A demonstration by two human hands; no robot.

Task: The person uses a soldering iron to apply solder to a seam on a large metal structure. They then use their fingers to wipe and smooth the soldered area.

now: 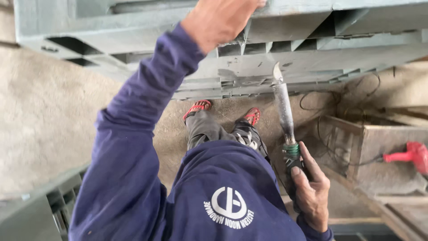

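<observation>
Left hand (220,18), top centre of frame, is pressing down on the upper edge of a grey plastic pallet (312,53) standing on edge across the top of the frame; fingers are over the far side and out of sight, so I cannot tell whether they are curling round it.

Right hand (312,192), lower right, is clenching the dark handle of a heat tool (285,111) with a green collar. Its long metal nozzle is pointing up, the flat tip touching the pallet's ribbed face at centre.

Progress, as a judgement: rough, smeared patches are showing beside the tip, so some of the rib looks worked; the ribs farther right look untouched.

Around: sandy floor, red sandals (252,117) below the pallet, a red power tool (410,154) lying on a wooden crate (352,134) at right, loose cables (330,98) trailing above it.
</observation>
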